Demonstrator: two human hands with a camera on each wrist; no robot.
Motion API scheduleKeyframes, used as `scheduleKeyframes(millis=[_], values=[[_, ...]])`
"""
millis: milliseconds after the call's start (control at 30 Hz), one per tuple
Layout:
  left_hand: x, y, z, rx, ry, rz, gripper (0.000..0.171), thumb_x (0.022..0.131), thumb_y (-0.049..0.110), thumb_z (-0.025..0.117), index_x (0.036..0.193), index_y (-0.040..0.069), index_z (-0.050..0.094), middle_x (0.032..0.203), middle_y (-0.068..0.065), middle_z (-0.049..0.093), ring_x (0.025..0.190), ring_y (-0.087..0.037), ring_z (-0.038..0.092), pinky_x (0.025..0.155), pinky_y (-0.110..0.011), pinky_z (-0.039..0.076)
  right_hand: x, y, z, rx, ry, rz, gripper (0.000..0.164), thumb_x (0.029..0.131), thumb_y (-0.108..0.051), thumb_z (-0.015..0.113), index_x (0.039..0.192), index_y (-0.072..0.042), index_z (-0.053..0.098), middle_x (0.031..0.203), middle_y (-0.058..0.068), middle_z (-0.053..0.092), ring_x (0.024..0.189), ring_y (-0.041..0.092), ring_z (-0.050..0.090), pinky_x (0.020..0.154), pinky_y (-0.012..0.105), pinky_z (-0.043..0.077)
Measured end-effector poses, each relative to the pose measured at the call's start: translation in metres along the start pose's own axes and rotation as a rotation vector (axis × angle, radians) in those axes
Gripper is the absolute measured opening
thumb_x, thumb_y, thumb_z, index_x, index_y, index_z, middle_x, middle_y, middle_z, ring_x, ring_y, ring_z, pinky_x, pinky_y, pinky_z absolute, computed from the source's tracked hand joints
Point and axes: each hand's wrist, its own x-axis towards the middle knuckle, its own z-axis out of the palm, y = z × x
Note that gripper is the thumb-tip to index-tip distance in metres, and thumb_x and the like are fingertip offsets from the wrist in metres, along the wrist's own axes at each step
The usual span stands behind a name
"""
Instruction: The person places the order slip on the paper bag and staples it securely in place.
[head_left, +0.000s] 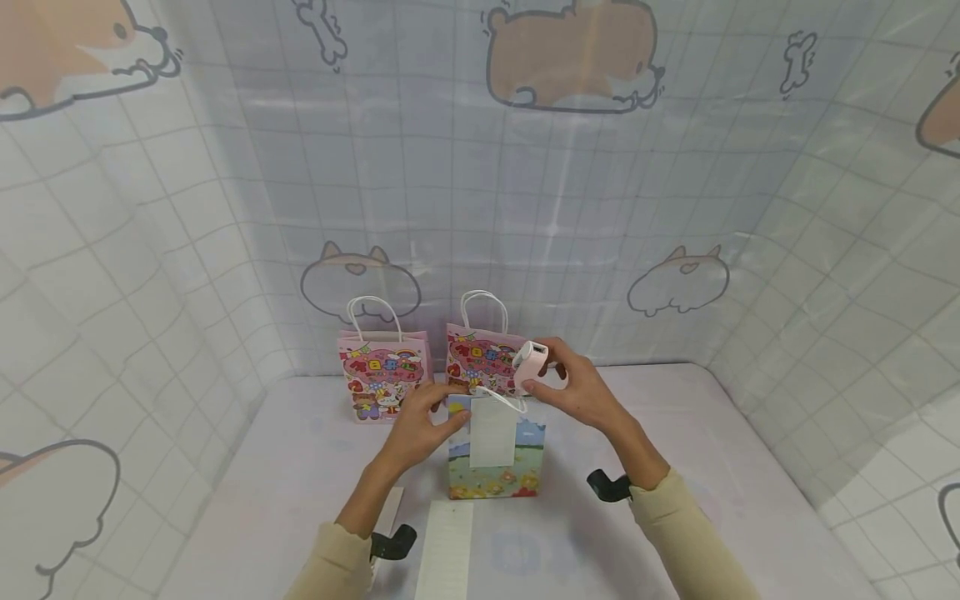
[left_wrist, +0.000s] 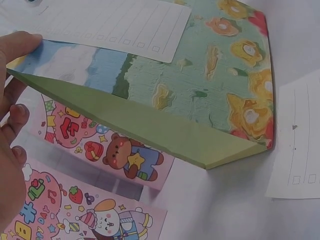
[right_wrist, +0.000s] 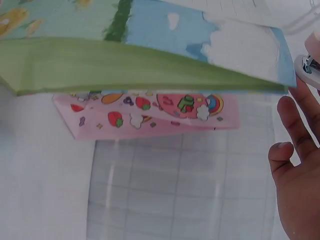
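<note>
A green and blue flower-painted paper gift bag (head_left: 495, 482) stands upright in the middle of the head view. My left hand (head_left: 420, 427) pinches its top left edge between thumb and fingers. In the left wrist view that thumb lies at the corner of a white checklist slip (left_wrist: 115, 30), which overlaps the bag's upper front. My right hand (head_left: 588, 396) grips a small pink and white stapler (head_left: 531, 362) above the bag's top right corner. The stapler shows only partly in the right wrist view. The bag's white cord handle (head_left: 504, 400) leans over the front.
Two pink cartoon gift bags, a left one (head_left: 378, 375) and a right one (head_left: 480, 358), stand behind near the patterned wall sheet. A white checklist slip (head_left: 446, 550) lies in front of the flower bag. Another white slip (head_left: 390, 510) lies partly under the left forearm.
</note>
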Motion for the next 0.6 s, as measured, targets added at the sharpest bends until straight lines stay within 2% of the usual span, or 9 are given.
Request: scheduleKeyframes(millis=[133, 233, 333, 400, 500, 600], values=[[-0.001, 0.000, -0.001, -0.002, -0.007, -0.021, 0.033, 0.088, 0.027, 0.079, 0.119, 0.021, 0.072, 0.083, 0.006, 0.057, 0.077, -0.010, 0.042, 0.076, -0.037, 0.032, -0.006, 0.007, -0.006, -0.002, 0.015, 0.029, 0.055, 0.090, -0.035, 0.076, 0.138, -0.029, 0.049, 0.102, -0.009, 0.063, 0.091, 0.015, 0.054, 0.073, 0.037, 0.041], [-0.002, 0.001, -0.002, -0.014, -0.012, -0.041, 0.033, 0.089, 0.028, 0.078, 0.120, 0.022, 0.072, 0.083, 0.008, 0.054, 0.076, -0.017, 0.046, 0.074, -0.036, 0.035, -0.012, 0.012, -0.010, -0.004, 0.022, 0.049, 0.055, 0.090, -0.035, 0.076, 0.138, -0.030, 0.048, 0.102, -0.008, 0.064, 0.092, 0.014, 0.055, 0.073, 0.035, 0.040], [-0.003, 0.002, -0.003, -0.037, -0.012, -0.048, 0.031, 0.089, 0.027, 0.078, 0.120, 0.021, 0.072, 0.080, 0.003, 0.052, 0.074, -0.024, 0.048, 0.070, -0.033, 0.037, -0.017, 0.017, -0.014, 0.006, 0.025, 0.069, 0.055, 0.090, -0.034, 0.076, 0.137, -0.029, 0.048, 0.101, -0.007, 0.065, 0.092, 0.015, 0.055, 0.074, 0.036, 0.040], [-0.003, 0.002, -0.003, -0.056, -0.013, -0.047, 0.030, 0.090, 0.027, 0.078, 0.119, 0.020, 0.072, 0.078, -0.004, 0.052, 0.073, -0.025, 0.049, 0.068, -0.032, 0.037, -0.021, 0.021, -0.016, 0.013, 0.027, 0.080, 0.055, 0.090, -0.033, 0.076, 0.137, -0.029, 0.049, 0.102, -0.006, 0.065, 0.093, 0.016, 0.056, 0.075, 0.038, 0.041], [-0.003, 0.002, -0.004, -0.070, -0.008, -0.040, 0.031, 0.090, 0.025, 0.078, 0.119, 0.019, 0.072, 0.077, -0.007, 0.053, 0.071, -0.018, 0.048, 0.067, -0.031, 0.038, -0.026, 0.028, -0.017, 0.003, 0.025, 0.101, 0.055, 0.090, -0.035, 0.076, 0.137, -0.029, 0.049, 0.103, -0.006, 0.066, 0.093, 0.017, 0.056, 0.078, 0.040, 0.043], [-0.003, 0.002, -0.005, -0.080, -0.002, -0.044, 0.031, 0.090, 0.024, 0.077, 0.120, 0.019, 0.072, 0.079, 0.002, 0.054, 0.072, -0.013, 0.048, 0.067, -0.030, 0.040, -0.032, 0.035, -0.018, -0.011, 0.020, 0.122, 0.055, 0.089, -0.037, 0.076, 0.136, -0.028, 0.049, 0.103, -0.007, 0.065, 0.094, 0.018, 0.057, 0.078, 0.040, 0.044]])
